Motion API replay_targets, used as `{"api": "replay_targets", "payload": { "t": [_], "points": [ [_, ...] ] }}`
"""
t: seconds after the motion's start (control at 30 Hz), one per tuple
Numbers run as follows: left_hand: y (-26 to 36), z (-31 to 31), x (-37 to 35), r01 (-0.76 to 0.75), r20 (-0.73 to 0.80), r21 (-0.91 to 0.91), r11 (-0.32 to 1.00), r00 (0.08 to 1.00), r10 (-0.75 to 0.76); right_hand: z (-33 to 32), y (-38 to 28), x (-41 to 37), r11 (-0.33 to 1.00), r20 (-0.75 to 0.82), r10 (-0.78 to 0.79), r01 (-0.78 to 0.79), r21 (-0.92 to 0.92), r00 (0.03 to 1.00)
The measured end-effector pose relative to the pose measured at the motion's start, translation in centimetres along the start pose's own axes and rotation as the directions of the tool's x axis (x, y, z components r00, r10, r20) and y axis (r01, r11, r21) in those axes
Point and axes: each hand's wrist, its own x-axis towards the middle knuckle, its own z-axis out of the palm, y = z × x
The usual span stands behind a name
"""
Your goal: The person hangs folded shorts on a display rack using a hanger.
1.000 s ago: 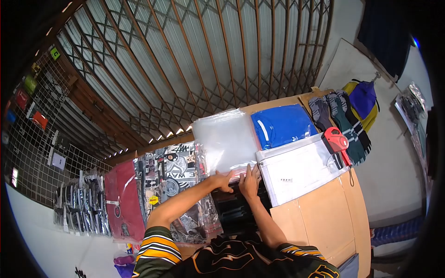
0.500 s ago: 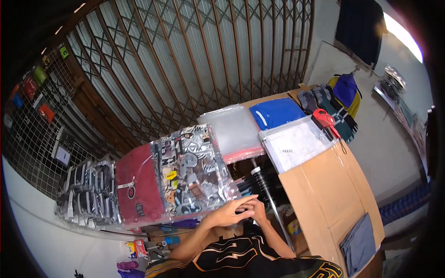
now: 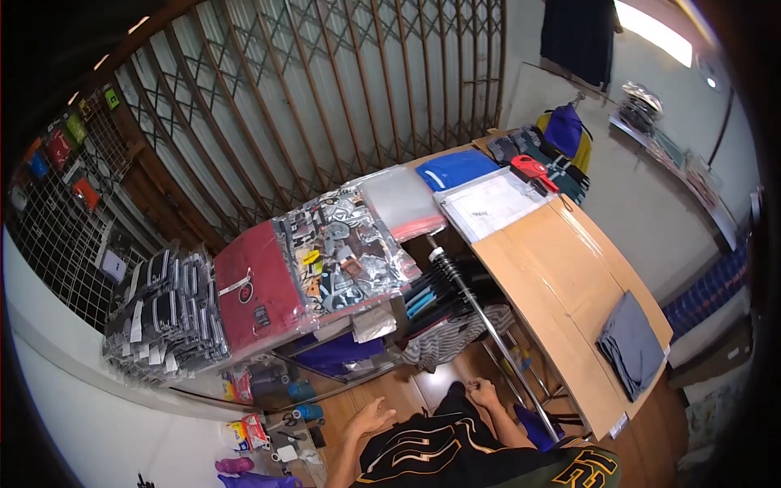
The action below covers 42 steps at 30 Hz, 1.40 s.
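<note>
While my left hand (image 3: 370, 416) hangs open with nothing visible in it, my right hand (image 3: 482, 392) curls near the metal rail (image 3: 506, 358), and I cannot tell whether it grips anything. Just ahead, the striped garment (image 3: 443, 342) hangs beside the rail, so slow, short motions with relaxed fingers suit its folds. Rail and cardboard sheet (image 3: 561, 268) crowd my right; I judge the room over the floor (image 3: 350, 392) easier.

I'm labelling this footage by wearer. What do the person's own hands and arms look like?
Both the left hand and the right hand are gloveless, with bare forearms and no watch visible. The right sleeve is dark green with gold-outlined markings. The left sleeve doesn't show clearly. The shirt is black with gold and white line patterns.
</note>
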Motion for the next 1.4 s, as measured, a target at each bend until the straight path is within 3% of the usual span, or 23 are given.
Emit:
{"api": "replay_targets", "payload": {
  "t": [0.07, 0.17, 0.23, 0.33, 0.43, 0.5, 0.57, 0.63, 0.7, 0.77, 0.83, 0.9, 0.97, 1.0, 1.07, 1.1, 1.17, 1.3, 1.4],
  "points": [
    [0.3, 1.2, 0.0, -0.027, -0.014, 0.114, 0.993, 0.999, 0.029, -0.8, 1.1, -1.2, 0.996, 0.007, 0.031, -0.031, -0.086, 0.999],
    [3.9, 3.0, 0.9, -0.064, -0.002, 0.182, 0.981, 0.998, 0.066, -2.0, 2.7, -3.6, 0.998, -0.042, 0.0, -0.002, -0.055, 0.999],
    [7.4, 4.6, 1.3, -0.171, 0.032, 0.215, 0.961, 0.985, 0.168, -3.3, 3.8, -5.6, 0.999, -0.074, 0.015, -0.018, -0.047, 0.997],
    [11.9, 8.1, 2.7, -0.302, 0.167, 0.308, 0.902, 0.951, 0.262, -5.4, 7.2, -10.3, 0.992, -0.093, 0.126, -0.123, 0.039, 0.988],
    [15.5, 13.2, 4.1, -0.466, 0.322, 0.402, 0.789, 0.878, 0.354, -8.1, 11.9, -16.8, 0.952, -0.143, 0.215, -0.175, 0.252, 0.966],
    [19.3, 17.1, 3.2, -0.57, 0.382, 0.377, 0.73, 0.814, 0.438, -7.3, 21.5, -20.6, 0.917, -0.223, 0.242, -0.148, 0.37, 0.944],
    [23.6, 21.1, 1.7, -0.635, 0.426, 0.187, 0.749, 0.74, 0.521, -9.2, 25.7, -26.0, 0.886, -0.295, 0.43, -0.336, 0.319, 0.853],
    [27.2, 25.9, 0.1, -0.693, 0.436, 0.1, 0.714, 0.676, 0.594, -11.7, 28.6, -32.2, 0.815, -0.312, 0.541, -0.396, 0.422, 0.781],
    [31.1, 30.8, -2.0, -0.676, 0.363, -0.102, 0.73, 0.658, 0.66, -14.9, 31.0, -37.4, 0.784, -0.382, 0.618, -0.503, 0.365, 0.687],
    [33.8, 35.4, -3.0, -0.734, 0.259, -0.135, 0.666, 0.623, 0.738, -17.5, 34.2, -41.2, 0.738, -0.384, 0.673, -0.534, 0.412, 0.632],
    [36.4, 39.5, -2.7, -0.883, 0.142, 0.012, 0.469, 0.465, 0.874, -19.3, 38.0, -44.2, 0.748, -0.463, 0.663, -0.533, 0.395, 0.588],
    [39.4, 42.6, -2.4, -0.877, 0.172, -0.046, 0.478, 0.465, 0.869, -22.6, 38.2, -46.9, 0.697, -0.471, 0.717, -0.55, 0.461, 0.514],
    [41.5, 45.4, -0.6, -0.915, 0.059, 0.198, 0.352, 0.37, 0.927, -25.5, 37.6, -48.6, 0.718, -0.57, 0.695, -0.462, 0.52, 0.439],
    [42.7, 46.5, -0.4, -0.92, 0.075, 0.186, 0.345, 0.363, 0.929, -26.5, 37.7, -49.1, 0.748, -0.619, 0.661, -0.438, 0.499, 0.425],
    [44.6, 48.3, 0.0, -0.837, -0.094, 0.284, 0.467, 0.46, 0.883, -28.2, 38.0, -49.3, 0.745, -0.634, 0.665, -0.413, 0.524, 0.395],
    [44.7, 49.0, 0.5, -0.842, -0.079, 0.279, 0.462, 0.459, 0.885, -28.7, 38.2, -49.2, 0.751, -0.647, 0.659, -0.387, 0.536, 0.383],
    [44.6, 50.7, 2.4, -0.727, -0.063, 0.452, 0.517, 0.552, 0.832, -29.6, 38.3, -48.3, 0.757, -0.648, 0.654, -0.35, 0.552, 0.392],
    [43.8, 53.1, 2.8, -0.688, -0.116, 0.574, 0.444, 0.469, 0.876, -31.5, 38.4, -44.7, 0.792, -0.623, 0.597, -0.246, 0.559, 0.506],
    [44.2, 53.3, 2.5, -0.709, -0.146, 0.522, 0.474, 0.474, 0.868, -34.3, 38.1, -41.4, 0.835, -0.621, 0.504, -0.156, 0.527, 0.6]
  ]
}}
